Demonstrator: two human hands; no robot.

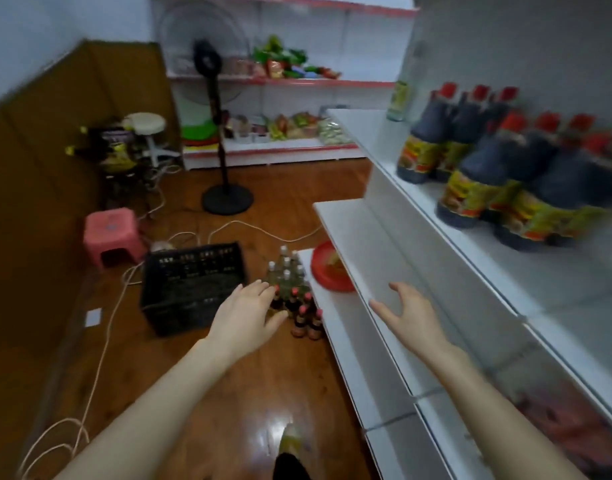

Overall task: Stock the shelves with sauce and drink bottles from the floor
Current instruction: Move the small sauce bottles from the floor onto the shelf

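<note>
Both grips are spread, holding nothing: left grip (252, 308) above the floor (228, 393), right grip (410, 315) above the lower shelf (360, 244). Just ahead of the left grip stand small red-capped sauce bottles (302, 315) on the floor, clear drink bottles (285, 271) right beyond. Best to close round one neck and lift straight up, lest packed neighbours topple. Left of that grip, the black crate (193, 285) shows no clear contents; ahead of the right grip a red bowl (328, 271) holds something yellowish
</note>
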